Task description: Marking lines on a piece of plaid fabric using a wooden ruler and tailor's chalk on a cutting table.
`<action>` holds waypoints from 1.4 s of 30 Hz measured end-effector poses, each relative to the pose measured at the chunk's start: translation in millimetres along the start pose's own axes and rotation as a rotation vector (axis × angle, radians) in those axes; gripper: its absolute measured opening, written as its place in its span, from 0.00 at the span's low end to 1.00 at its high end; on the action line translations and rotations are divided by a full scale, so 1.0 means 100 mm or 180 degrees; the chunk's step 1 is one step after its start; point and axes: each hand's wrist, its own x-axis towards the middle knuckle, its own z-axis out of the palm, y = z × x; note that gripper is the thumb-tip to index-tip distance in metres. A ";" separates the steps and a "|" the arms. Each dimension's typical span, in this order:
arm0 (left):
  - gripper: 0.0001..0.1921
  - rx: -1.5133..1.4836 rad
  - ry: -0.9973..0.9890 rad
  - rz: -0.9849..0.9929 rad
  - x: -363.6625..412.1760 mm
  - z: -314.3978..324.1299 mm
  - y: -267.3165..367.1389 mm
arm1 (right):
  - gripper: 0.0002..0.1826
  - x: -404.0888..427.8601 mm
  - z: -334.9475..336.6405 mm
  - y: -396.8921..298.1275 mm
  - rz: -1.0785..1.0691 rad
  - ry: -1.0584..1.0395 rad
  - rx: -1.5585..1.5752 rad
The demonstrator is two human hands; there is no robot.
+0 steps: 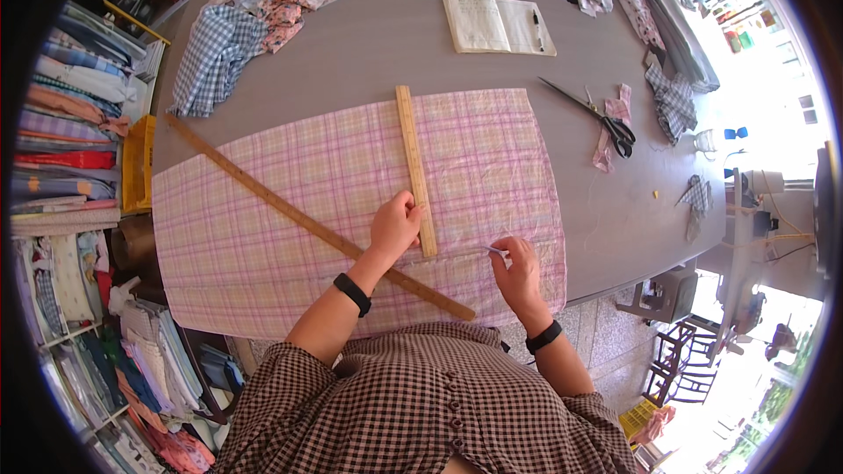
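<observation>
Pink plaid cloth point(316, 164) lies spread flat in front of me, with a few wrinkles on its right part. My left hand point(395, 222) is closed at the left edge of a straight wooden ruler point(413, 158), its thumb against the wood. That ruler runs away from me across the cloth. Between the fingertips of my right hand point(517, 270) is a small pale piece, perhaps tailor's chalk point(492, 249), held just above the cloth, right of the ruler's near end. A longer wooden ruler point(276, 201) lies diagonally across the fabric, passing beneath my left forearm.
Black-handled scissors point(616, 131) and pink plaid scraps point(618, 107) lie on the grey table point(395, 26) to the right. Farther back are an open notebook point(490, 23) with a pen point(538, 29) and heaped checked cloth point(220, 46). Shelves of folded fabric point(72, 118) stand left.
</observation>
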 end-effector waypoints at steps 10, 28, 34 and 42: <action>0.10 -0.0074 0.0014 0.0055 0.02 0.02 -0.04 | 0.08 0.21 0.25 -0.22 0.0241 -0.0317 0.0148; 0.10 0.0012 0.0445 0.0271 0.03 0.06 -0.07 | 0.10 0.37 0.48 -0.24 0.0744 -0.0346 0.0667; 0.11 0.0007 0.0448 0.0134 0.03 0.06 -0.05 | 0.12 0.51 0.67 -0.32 0.0760 -0.0472 0.0485; 0.11 -0.0033 0.0556 0.0236 0.06 0.08 -0.13 | 0.11 0.55 0.72 -0.32 0.0831 -0.0433 0.0596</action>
